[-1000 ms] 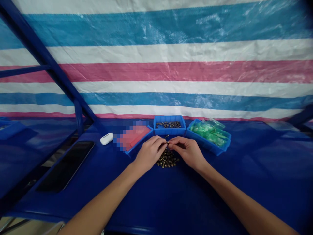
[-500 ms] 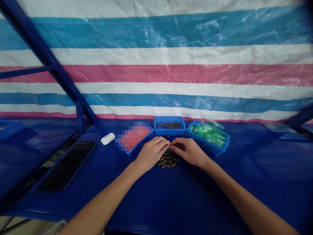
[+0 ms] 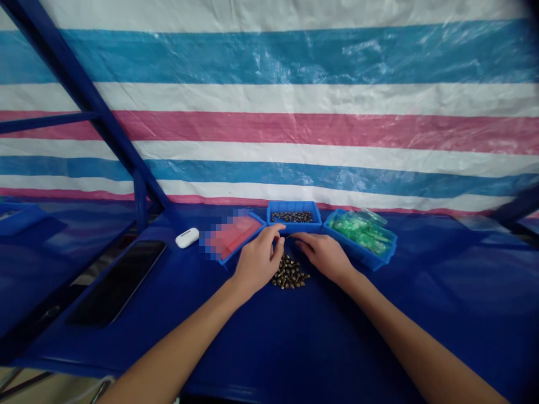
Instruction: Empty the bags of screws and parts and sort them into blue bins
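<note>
A pile of small brass-coloured screws (image 3: 289, 274) lies on the blue table between my hands. My left hand (image 3: 259, 255) is beside the pile's left edge, its thumb and index finger apart and nothing visible between them. Opposite it, my right hand (image 3: 325, 253) is held low behind the pile with its fingers drawn together. A small thin piece shows at its fingertips, too small to make out. Just behind the hands stands a blue bin (image 3: 295, 228) holding more small metal screws.
To the left sits a blue bin with red contents (image 3: 236, 235), partly pixelated. On the right is a blue bin (image 3: 366, 255) of green plastic bags (image 3: 357, 230). A white earbud case (image 3: 187, 238) and a black phone (image 3: 118, 283) lie farther left. Striped sheeting (image 3: 295, 129) hangs behind.
My hands have moved apart from their fingertip contact. The left thumb and index finger have spread, and the right fingers have shifted slightly away from me. More of the pile shows.
</note>
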A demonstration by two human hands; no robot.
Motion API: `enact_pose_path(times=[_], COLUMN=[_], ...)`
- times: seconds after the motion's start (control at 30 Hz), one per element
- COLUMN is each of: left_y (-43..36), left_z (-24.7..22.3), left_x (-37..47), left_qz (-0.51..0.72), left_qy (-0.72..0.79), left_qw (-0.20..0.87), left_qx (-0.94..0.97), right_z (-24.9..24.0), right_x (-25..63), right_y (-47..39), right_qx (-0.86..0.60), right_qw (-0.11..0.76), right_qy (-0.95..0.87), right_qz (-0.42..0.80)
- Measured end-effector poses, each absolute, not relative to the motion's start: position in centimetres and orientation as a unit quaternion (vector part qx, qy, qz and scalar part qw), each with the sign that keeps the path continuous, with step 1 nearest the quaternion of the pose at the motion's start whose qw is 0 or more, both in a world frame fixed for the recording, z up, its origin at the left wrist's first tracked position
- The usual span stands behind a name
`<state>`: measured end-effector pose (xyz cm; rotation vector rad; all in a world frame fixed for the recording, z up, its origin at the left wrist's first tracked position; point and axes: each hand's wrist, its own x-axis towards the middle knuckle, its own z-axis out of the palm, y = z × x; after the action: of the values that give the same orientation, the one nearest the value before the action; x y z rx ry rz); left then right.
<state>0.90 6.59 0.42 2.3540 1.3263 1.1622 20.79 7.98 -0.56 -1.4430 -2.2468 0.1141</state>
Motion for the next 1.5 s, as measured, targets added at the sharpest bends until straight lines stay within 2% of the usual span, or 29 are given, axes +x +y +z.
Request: enact_pose_path(times=[0.13, 0.23, 0.8, 0.97, 1.07, 1.17, 1.27, 1.5], left_y=[6.6, 6.6, 6.4, 6.6, 6.9, 7.2, 7.1, 6.6], left_z=[0.2, 0.3, 0.4, 0.3, 0.1, 0.1, 0.6, 1.9], left_x=[0.9, 0.9, 1.0, 1.1, 1.1, 1.2, 1.2, 1.1], left_qz=[0.383, 0.377, 0.354, 0.329, 0.328, 0.339, 0.351, 0.337], left_qy=[0.46, 0.458, 0.453, 0.438, 0.415, 0.399, 0.387, 0.372], left_qw=[0.102, 0.097, 0.085, 0.114, 0.169, 0.233, 0.259, 0.238], left_qx=[0.794, 0.799, 0.813, 0.829, 0.832, 0.82, 0.813, 0.832], right_z=[-0.8, -0.6, -0.4, -0.1, 0.3, 0.7, 0.9, 0.8], right_x=[19.6, 19.3, 22.8, 22.2, 21.5, 21.0, 20.8, 20.7], right_y=[8.0, 8.2, 7.1, 6.8, 6.3, 5.9, 5.6, 5.3], right_qx=[-0.543, -0.55, -0.526, -0.484, -0.448, -0.419, -0.405, -0.364], right_qw=[0.124, 0.109, 0.176, 0.264, 0.34, 0.382, 0.395, 0.395], right_qy=[-0.831, -0.828, -0.828, -0.824, -0.812, -0.808, -0.809, -0.836], right_qz=[-0.018, -0.02, 0.086, 0.131, 0.154, 0.161, 0.157, 0.113])
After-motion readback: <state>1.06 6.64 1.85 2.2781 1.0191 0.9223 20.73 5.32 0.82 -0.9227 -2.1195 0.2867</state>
